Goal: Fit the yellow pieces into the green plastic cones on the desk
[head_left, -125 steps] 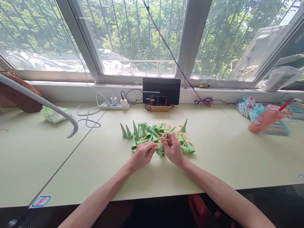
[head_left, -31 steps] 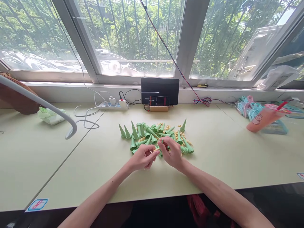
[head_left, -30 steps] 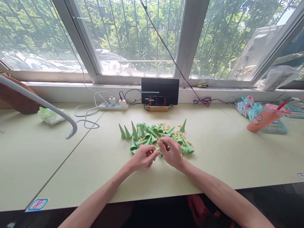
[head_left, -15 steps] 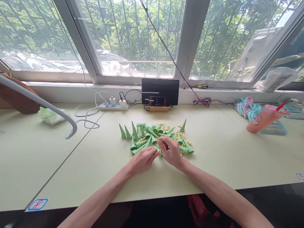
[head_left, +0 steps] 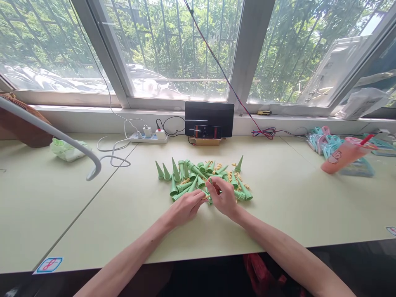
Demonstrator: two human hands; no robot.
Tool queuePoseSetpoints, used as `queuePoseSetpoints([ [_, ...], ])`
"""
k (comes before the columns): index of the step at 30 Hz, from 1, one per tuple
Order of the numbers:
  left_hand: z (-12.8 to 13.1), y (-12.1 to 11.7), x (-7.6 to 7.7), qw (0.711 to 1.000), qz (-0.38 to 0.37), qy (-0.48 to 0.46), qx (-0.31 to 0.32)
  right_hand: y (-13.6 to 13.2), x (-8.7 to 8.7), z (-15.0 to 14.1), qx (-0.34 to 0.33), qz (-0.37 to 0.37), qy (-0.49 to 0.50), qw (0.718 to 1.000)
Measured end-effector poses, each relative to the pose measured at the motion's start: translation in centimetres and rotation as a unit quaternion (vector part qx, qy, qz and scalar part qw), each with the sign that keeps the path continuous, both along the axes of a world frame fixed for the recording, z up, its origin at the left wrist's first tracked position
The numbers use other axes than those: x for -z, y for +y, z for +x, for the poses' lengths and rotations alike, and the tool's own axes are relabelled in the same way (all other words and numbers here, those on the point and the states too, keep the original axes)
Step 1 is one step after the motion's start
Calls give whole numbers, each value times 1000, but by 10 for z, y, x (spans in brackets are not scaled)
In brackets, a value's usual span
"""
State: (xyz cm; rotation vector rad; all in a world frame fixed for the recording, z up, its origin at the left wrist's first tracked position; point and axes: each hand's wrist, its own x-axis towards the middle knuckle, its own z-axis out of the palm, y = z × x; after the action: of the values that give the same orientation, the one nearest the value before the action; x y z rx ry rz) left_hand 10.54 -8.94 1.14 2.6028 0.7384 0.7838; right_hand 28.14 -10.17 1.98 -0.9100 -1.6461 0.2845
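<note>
Small yellow plastic pegs and green plastic cone spikes with ribbed caps lie in a loose pile; a few cones stand upright at its left. My left hand is closed at the near edge of the pile, a yellow peg pinched at its fingertips. Close beside it, my right hand is closed round a green cone, of which only a bit shows above the fingers. The hands cover part of the pile, and I cannot tell whether peg and cone touch.
Behind the pile a phone leans against a black tablet. A power strip with white cables lies to the left, near a grey curved rod. An orange drink cup and bagged scissors-like handles are at right.
The cone in my right hand, upright and well visible at first, is now mostly covered by the fingers. My left hand has turned palm-down since a second ago, still pinching a yellow peg.
</note>
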Motion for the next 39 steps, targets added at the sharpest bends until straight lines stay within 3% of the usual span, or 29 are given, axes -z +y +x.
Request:
queuePoseSetpoints([
  [13,-2,2,-2,1000,-3,-2,7,0,1,0,-13,-36,31,999],
  [23,-6,5,-2,989,135,57,8,1,4,-1,-16,-57,43,997],
  [26,-5,4,-3,987,145,64,-11,0,3,-1,-7,-53,46,998],
  [39,-2,7,-2,988,89,-96,-78,-2,10,0,-2,-14,113,994],
])
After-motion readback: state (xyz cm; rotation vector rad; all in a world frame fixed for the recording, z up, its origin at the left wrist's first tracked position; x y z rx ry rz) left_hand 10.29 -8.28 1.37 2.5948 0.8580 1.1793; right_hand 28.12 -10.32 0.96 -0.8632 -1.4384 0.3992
